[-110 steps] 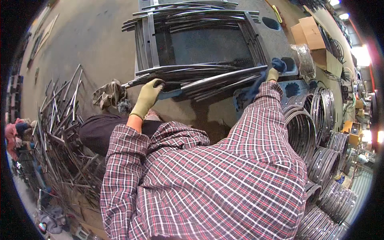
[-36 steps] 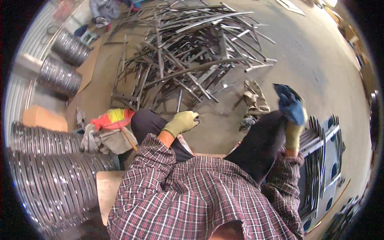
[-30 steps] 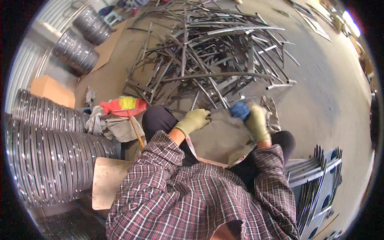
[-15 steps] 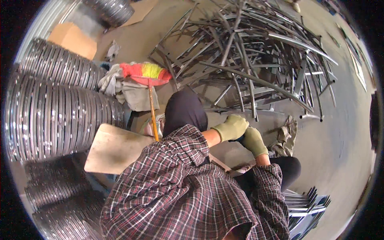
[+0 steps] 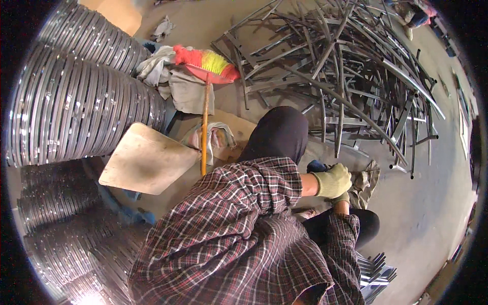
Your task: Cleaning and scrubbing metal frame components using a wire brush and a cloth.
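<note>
Both my hands wear pale yellow-green knit gloves and meet in front of my bent legs. My left hand (image 5: 333, 181) is closed in a fist and lies over the other; whatever it grips is hidden. Mostly covered beneath it is my right hand (image 5: 342, 197), whose fingers do not show. A dark blue object (image 5: 316, 166) of unclear kind sits just beyond the left fist. A crumpled grey-brown cloth (image 5: 363, 185) lies to the right of the hands.
A tangled heap of metal tube frames (image 5: 340, 96) lies ahead. Stacked dark metal hoops (image 5: 76, 107) line the left side. A board (image 5: 147, 158), a broom (image 5: 205, 127) and cloths (image 5: 190, 93) are nearby. Metal parts (image 5: 375, 272) lie lower right; another person (image 5: 414, 14) is far right.
My hands have moved right and slightly nearer, and my left hand now covers much of my right. My left knee has shifted right. The whole view has also shifted.
</note>
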The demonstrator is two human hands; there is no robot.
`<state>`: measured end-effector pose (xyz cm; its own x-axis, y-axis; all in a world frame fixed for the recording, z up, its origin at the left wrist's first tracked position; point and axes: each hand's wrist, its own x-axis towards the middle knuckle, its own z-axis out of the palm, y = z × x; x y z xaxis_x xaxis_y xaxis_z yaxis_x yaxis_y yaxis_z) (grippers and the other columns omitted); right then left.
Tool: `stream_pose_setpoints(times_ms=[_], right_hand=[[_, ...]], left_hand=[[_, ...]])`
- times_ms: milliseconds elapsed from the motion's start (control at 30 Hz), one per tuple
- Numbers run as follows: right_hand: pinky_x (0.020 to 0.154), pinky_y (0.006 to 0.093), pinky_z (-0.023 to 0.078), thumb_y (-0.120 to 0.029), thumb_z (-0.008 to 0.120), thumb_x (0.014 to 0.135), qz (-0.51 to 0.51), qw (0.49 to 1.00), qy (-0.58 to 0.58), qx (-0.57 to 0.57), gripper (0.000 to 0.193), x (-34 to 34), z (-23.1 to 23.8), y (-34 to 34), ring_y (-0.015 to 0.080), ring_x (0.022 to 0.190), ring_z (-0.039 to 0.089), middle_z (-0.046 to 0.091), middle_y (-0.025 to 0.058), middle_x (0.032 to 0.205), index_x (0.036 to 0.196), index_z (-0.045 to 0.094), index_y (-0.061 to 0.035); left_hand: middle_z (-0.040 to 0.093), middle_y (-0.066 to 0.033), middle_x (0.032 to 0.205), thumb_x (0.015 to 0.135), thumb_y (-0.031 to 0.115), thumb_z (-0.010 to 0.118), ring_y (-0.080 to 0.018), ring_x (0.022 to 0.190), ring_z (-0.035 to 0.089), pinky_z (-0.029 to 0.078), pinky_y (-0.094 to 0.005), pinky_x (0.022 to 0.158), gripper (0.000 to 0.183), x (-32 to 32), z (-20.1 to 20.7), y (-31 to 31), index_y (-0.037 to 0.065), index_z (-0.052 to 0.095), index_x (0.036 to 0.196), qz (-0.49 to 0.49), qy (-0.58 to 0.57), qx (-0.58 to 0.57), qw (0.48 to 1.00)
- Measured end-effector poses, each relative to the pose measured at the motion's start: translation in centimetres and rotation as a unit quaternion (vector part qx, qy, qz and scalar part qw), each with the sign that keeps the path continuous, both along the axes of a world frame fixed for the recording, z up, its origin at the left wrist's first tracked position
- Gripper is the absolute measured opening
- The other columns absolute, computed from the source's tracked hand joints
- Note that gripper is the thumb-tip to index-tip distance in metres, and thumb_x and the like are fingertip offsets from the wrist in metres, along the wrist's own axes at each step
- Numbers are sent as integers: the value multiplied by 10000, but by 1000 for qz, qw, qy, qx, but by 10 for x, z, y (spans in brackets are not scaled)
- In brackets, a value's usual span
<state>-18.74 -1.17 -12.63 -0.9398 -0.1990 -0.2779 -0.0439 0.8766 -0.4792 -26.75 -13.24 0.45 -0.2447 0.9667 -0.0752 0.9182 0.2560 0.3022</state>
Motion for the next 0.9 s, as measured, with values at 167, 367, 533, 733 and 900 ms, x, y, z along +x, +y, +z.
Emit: stream_pose_setpoints(times_ms=[167,367,533,733,900], right_hand=[[926,327,446,-310,558,920,-46,996,-34,-67,357,-4,-4,-19,202,1163,532,554,104,1304,1241,576,-155],[696,487,519,-244,658,784,-67,997,3,-39,223,-46,70,-50,397,800,642,671,186,870,941,676,-86],[717,468,504,-267,675,782,-63,997,-33,12,247,-34,58,-31,384,824,638,671,185,871,914,668,-58],[711,475,513,-252,655,778,-73,995,-61,4,199,-41,67,-38,384,816,644,676,171,862,890,675,-89],[720,463,509,-224,665,765,-98,991,-89,9,207,-38,61,-30,383,823,639,671,178,864,906,666,-73]], left_hand=[[688,-54,968,769,247,649,-244,893,668,505,-405,727,200,-13,-3,-18,143,725,922,15,-19,-16,1000],[642,-195,1083,831,172,590,-343,1010,619,490,-406,878,337,-117,99,-115,29,624,1134,123,-284,278,909],[627,-198,1183,918,171,548,-294,1074,618,474,-366,910,318,-221,21,-209,28,610,1196,550,-186,413,702],[568,-207,1253,797,313,693,-367,1174,525,435,-444,970,576,-256,-137,-226,12,536,1262,551,-122,87,821],[467,-131,1361,764,342,732,-331,1284,405,390,-483,1008,746,-274,-186,-191,61,407,1374,481,22,-26,876]])
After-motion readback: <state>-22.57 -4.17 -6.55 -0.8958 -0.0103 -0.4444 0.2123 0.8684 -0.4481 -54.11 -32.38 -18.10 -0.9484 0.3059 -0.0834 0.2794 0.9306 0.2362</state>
